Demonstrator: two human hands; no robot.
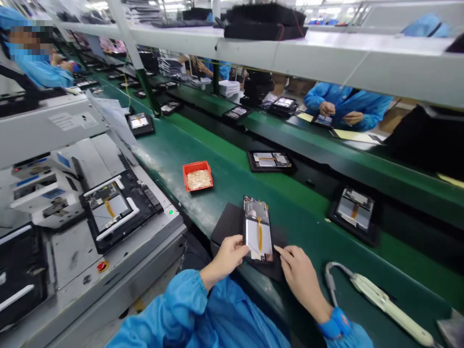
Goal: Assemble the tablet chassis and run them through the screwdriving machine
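Note:
An opened tablet [258,229] stands tilted above a black mat [228,222], its circuit board, silver battery area and orange ribbon cable facing up. My left hand [227,258] grips its lower left edge between thumb and fingers. Close to the lower right edge is my right hand [299,270], its fingers drawn together toward the tablet. Whether those fingertips touch the edge or pinch something small cannot be made out. A blue band circles the right wrist. Beyond the tablet, a red tray [185,180] holds small pale pieces.
Left, a grey machine [137,261] carries another opened tablet [108,208] in a black fixture. More tablets on black trays lie along the green conveyor [232,159]. A cream-handled tool [391,304] rests at right. Co-workers in blue sit across the line and far left. Overhead runs a white shelf [344,58].

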